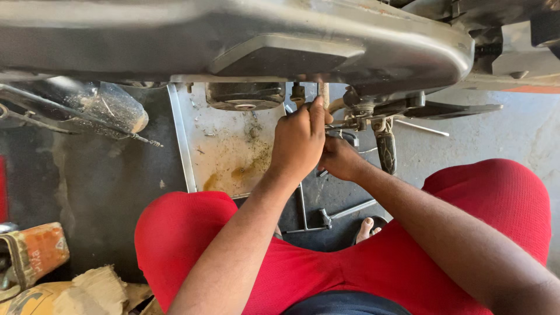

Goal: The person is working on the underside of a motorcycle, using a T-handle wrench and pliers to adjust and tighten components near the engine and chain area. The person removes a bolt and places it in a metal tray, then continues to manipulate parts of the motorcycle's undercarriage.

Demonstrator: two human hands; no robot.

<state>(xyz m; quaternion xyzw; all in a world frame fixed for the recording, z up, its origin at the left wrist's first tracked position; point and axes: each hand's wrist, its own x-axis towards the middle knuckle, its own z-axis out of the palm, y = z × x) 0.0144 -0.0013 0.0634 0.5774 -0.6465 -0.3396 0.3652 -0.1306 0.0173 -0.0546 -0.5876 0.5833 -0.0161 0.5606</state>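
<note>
Hands are being held close together beneath the grey curved metal engine casing [245, 41] of a motorcycle. The left hand [298, 140] is being closed in a loose fist, fingers curled around a small part at the casing's underside, near a thin upright metal stud [322, 93] just above its knuckles; what exactly is being pinched cannot be told. The right hand [340, 158] is being kept just beside and below the left, touching it, its fingers hidden, so its grip cannot be told. Just right of both hands a black ribbed rubber footpeg [385, 153] is hanging from a silver linkage [373, 114].

For this work a steady grip is judged best, with the right hand bracing the part while the left is turning, so nothing slips onto the floor.

Left of the hands a flat, oil-stained pale metal drip tray [224, 146] is lying on the dark, greasy concrete floor [99, 186]. Below the hands a long steel T-handled wrench [326, 216] is resting between knees clad in red mesh shorts [326, 268]. Far left, crumpled orange rags [35, 251] are lying.
</note>
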